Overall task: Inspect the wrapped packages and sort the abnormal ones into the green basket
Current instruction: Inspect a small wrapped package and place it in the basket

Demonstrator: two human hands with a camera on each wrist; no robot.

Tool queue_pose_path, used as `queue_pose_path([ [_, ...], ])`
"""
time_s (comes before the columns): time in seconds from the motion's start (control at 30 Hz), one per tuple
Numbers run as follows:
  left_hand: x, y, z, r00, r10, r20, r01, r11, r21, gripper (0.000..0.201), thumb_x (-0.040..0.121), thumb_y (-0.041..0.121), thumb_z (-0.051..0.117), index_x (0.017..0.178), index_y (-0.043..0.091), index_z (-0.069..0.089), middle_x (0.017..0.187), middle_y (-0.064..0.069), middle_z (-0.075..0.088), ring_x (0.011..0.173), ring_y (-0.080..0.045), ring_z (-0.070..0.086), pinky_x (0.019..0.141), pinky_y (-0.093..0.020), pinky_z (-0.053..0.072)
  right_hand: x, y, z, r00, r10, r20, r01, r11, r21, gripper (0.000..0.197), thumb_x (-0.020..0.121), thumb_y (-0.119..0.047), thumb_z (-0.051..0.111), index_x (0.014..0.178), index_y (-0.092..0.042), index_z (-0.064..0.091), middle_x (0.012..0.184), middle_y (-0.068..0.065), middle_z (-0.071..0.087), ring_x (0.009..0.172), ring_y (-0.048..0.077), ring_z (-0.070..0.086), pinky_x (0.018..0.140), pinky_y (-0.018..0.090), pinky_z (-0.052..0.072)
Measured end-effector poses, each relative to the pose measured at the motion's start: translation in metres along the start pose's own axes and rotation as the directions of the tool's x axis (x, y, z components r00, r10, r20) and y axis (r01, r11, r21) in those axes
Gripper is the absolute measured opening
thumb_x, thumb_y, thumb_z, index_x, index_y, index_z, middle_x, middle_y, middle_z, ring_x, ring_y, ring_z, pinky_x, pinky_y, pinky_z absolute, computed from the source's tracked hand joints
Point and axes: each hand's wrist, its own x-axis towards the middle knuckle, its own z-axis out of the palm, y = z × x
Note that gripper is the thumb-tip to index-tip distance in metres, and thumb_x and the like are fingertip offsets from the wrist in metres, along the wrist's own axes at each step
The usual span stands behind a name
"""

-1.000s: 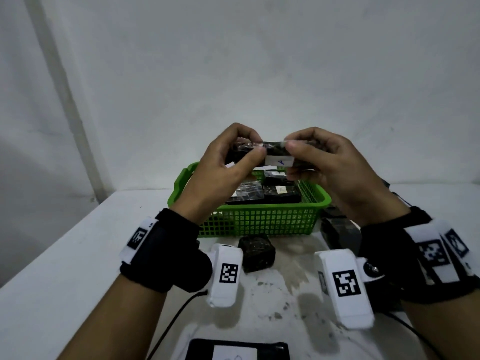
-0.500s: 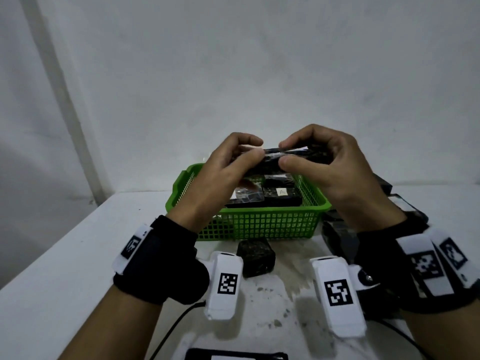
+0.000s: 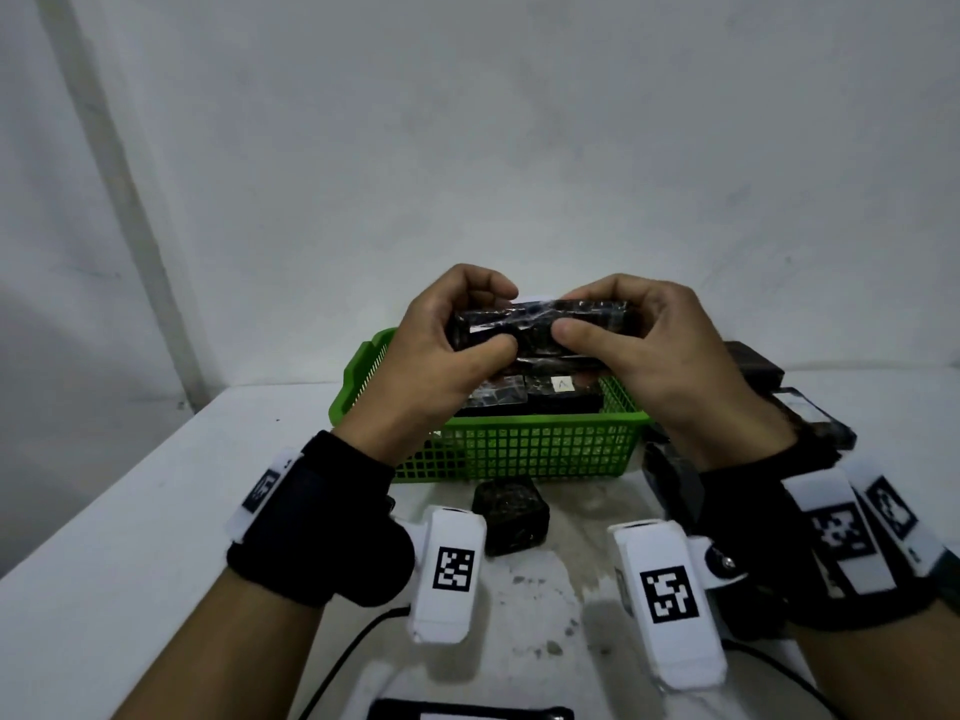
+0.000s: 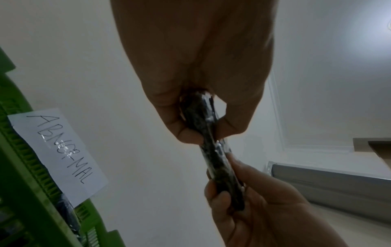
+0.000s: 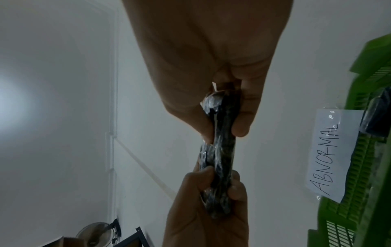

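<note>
the bench [image 3: 130, 511] carries the green basket [image 3: 519, 449] toward its far edge, its far wall tagged with a paper label [image 4: 61, 150] reading "abnormal"; several dark wrapped packages already lie inside. a small wrapped package [image 3: 511, 514] sits on the bench just in front of the basket's near wall, and more dark packages [image 3: 810, 423] lie toward the right edge. the held package [image 3: 540, 324] is raised above the basket, off the bench. the left hand [image 3: 441, 356] pinches its left end and the right hand [image 3: 654, 350] pinches its right end, thumbs on the near face. risk: the glossy film wrap is likely slick, so a loosened pinch during turning could drop the uninspected package into the basket, mis-sorting it.
</note>
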Motion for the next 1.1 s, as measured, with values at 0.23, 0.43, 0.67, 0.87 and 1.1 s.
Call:
queue_pose_path([
  [0.23, 0.002, 0.001, -0.003, 0.994, -0.108, 0.005, 0.108, 0.994, 0.023, 0.007, 0.096, 0.011, 0.061, 0.100, 0.013, 0.066, 0.093, 0.002, 0.070, 0.087, -0.012, 0.071, 0.064, -0.029, 0.058, -0.002, -0.006, -0.003, 0.998, -0.052, 0.041, 0.050, 0.998, 0.039, 0.026, 0.083, -0.023, 0.077, 0.107, -0.015, 0.070, 0.097, 0.006, 0.076, 0.090, 0.016, 0.074, 0.074, 0.026, 0.060],
  [0.43, 0.000, 0.001, 0.003, 0.998, -0.066, 0.004, 0.066, 0.995, 0.073, 0.019, 0.085, 0.026, 0.064, 0.099, 0.015, 0.069, 0.098, -0.006, 0.071, 0.096, -0.023, 0.070, 0.092, -0.046, 0.057, 0.000, 0.001, -0.005, 0.983, 0.175, 0.060, -0.178, 0.983, 0.053, 0.020, 0.087, -0.024, 0.074, 0.102, -0.011, 0.073, 0.077, 0.001, 0.072, 0.062, 0.015, 0.065, 0.056, 0.027, 0.056],
  [0.67, 0.001, -0.002, 0.000, 0.997, -0.075, -0.025, 0.075, 0.997, -0.017, 0.011, 0.088, 0.003, 0.070, 0.097, 0.009, 0.066, 0.078, 0.000, 0.072, 0.075, -0.017, 0.071, 0.078, -0.036, 0.061, -0.002, 0.005, 0.001, 0.999, -0.023, -0.024, 0.022, 0.997, -0.068, 0.012, 0.087, -0.022, 0.077, 0.088, -0.010, 0.074, 0.068, 0.006, 0.071, 0.052, 0.014, 0.064, 0.053, 0.027, 0.051],
  [0.87, 0.003, 0.000, -0.004, 0.991, -0.129, -0.042, 0.127, 0.991, -0.042, 0.018, 0.095, 0.016, 0.065, 0.113, 0.016, 0.064, 0.102, -0.008, 0.074, 0.092, -0.020, 0.074, 0.083, -0.032, 0.059, -0.002, 0.004, -0.001, 0.999, -0.003, 0.049, 0.002, 1.000, 0.031, 0.018, 0.084, -0.010, 0.078, 0.101, -0.014, 0.073, 0.086, 0.001, 0.076, 0.072, 0.014, 0.071, 0.067, 0.030, 0.059],
  [1.1, 0.002, -0.004, -0.005, 0.992, -0.124, -0.035, 0.123, 0.992, -0.032, 0.024, 0.087, 0.005, 0.072, 0.109, 0.013, 0.065, 0.096, -0.007, 0.072, 0.084, -0.019, 0.072, 0.077, -0.031, 0.059, 0.001, 0.005, -0.001, 0.998, 0.017, 0.054, -0.024, 0.991, 0.134, 0.024, 0.089, -0.001, 0.070, 0.108, -0.016, 0.068, 0.109, 0.010, 0.076, 0.100, 0.027, 0.073, 0.090, 0.038, 0.060],
])
